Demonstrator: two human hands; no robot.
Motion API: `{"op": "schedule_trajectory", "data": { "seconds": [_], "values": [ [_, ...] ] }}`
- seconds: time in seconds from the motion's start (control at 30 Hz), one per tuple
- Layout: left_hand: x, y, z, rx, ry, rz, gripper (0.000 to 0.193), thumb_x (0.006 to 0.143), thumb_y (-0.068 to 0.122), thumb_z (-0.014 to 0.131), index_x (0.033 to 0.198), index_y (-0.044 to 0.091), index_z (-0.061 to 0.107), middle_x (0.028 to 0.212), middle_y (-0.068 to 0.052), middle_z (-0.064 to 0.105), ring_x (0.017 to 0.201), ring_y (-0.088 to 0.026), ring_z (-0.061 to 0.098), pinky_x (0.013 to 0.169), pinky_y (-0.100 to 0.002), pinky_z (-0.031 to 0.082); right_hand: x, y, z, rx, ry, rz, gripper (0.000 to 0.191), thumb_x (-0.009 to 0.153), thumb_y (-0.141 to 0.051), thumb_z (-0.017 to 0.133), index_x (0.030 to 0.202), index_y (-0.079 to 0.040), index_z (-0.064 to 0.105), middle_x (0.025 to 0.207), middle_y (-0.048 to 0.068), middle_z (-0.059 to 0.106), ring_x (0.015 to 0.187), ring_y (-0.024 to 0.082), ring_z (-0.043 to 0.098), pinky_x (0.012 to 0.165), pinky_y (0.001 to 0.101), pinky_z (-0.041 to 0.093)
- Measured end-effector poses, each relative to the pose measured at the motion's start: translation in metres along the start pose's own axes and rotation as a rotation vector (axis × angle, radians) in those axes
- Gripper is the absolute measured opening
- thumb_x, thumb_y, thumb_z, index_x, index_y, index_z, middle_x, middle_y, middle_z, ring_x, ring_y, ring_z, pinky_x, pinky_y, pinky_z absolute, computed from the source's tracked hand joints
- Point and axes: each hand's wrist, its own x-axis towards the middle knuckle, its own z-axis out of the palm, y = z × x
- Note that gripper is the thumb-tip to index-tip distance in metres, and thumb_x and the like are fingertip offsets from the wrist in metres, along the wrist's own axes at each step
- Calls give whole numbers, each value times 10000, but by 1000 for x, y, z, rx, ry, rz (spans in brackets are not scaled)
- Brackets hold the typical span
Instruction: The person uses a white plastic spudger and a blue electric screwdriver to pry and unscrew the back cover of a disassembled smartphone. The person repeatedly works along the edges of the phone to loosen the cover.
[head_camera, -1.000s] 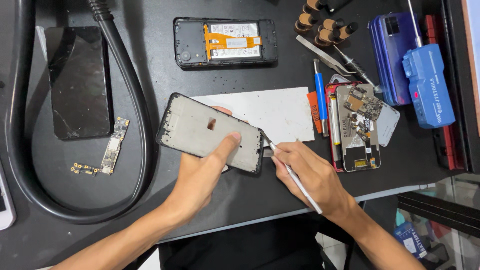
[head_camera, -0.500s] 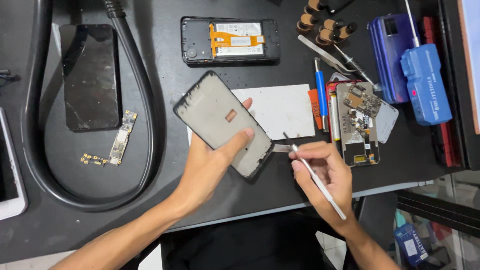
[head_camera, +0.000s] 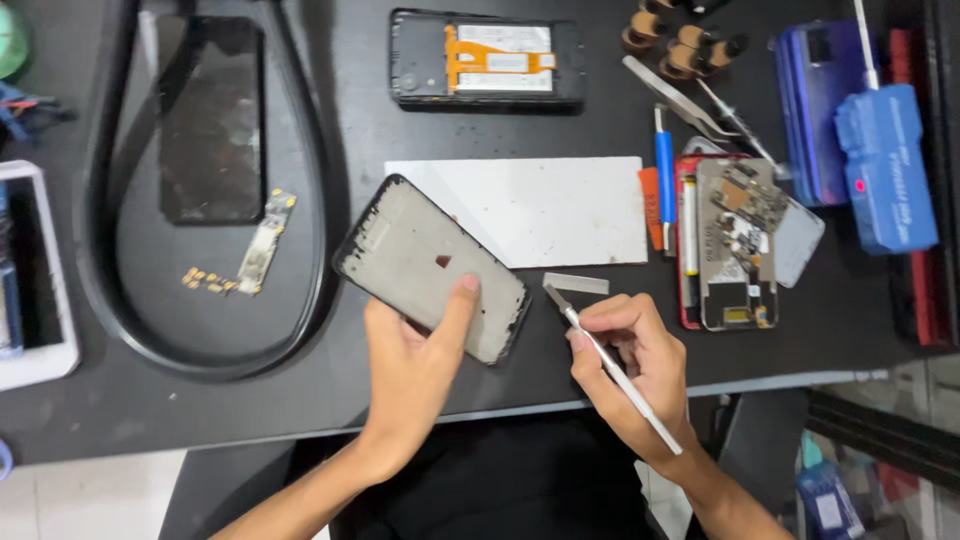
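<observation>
The left hand (head_camera: 415, 365) grips a phone frame (head_camera: 432, 267), fingers curled under it and the thumb pressed flat on its grey inner face; the frame is tilted, lifted over the middle of the dark worktop (head_camera: 560, 340) near its front edge. The right hand (head_camera: 630, 365) is closed like a pen grip around a thin metal prying tool (head_camera: 612, 368), whose flat tip sits just beside the frame's lower right corner, not clearly touching it. A small grey strip (head_camera: 576, 283) lies on the worktop just above that tip. Behind the frame lies a white mat (head_camera: 560, 205). Towards the back edge rests an opened phone with an orange flex cable (head_camera: 487, 58). On the right side sit a circuit board assembly (head_camera: 737, 243), a blue-handled tool (head_camera: 665, 177), tweezers (head_camera: 675, 97) and a blue box-shaped device (head_camera: 885, 170). On the left side a black hose loop (head_camera: 320, 230) encircles a cracked dark screen (head_camera: 211, 120) and a small circuit board (head_camera: 262, 243)
</observation>
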Motion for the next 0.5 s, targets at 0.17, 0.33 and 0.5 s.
{"op": "schedule_trajectory", "data": {
  "seconds": [0.17, 0.33, 0.5],
  "values": [
    [-5, 0, 0, -8, 45, -119, 214, 922, 82, 693, 1099, -25, 638, 971, -61, 691, 856, -97, 638, 750, -252, 533, 2, -6, 0, -135, -19, -68, 167, 909, 25, 681, 1018, 16, 555, 900, 58, 637, 707, 43, 585, 624, 199, 497],
    [-12, -8, -1, 29, 57, -129, 187, 945, 81, 711, 1076, -36, 647, 956, -60, 671, 823, -91, 604, 716, -260, 534, 7, -10, 2, -300, -22, -128, 181, 870, 10, 717, 986, 8, 577, 859, 53, 649, 665, 69, 566, 605, 224, 488],
    [-19, -18, 0, 20, 55, -40, 171, 961, 65, 706, 1084, -38, 645, 976, -48, 668, 847, -99, 612, 748, -257, 532, 11, -14, 7, -356, -35, -177, 190, 857, 13, 729, 982, 6, 586, 871, 61, 653, 660, 87, 556, 611, 232, 488]
  ]
}}
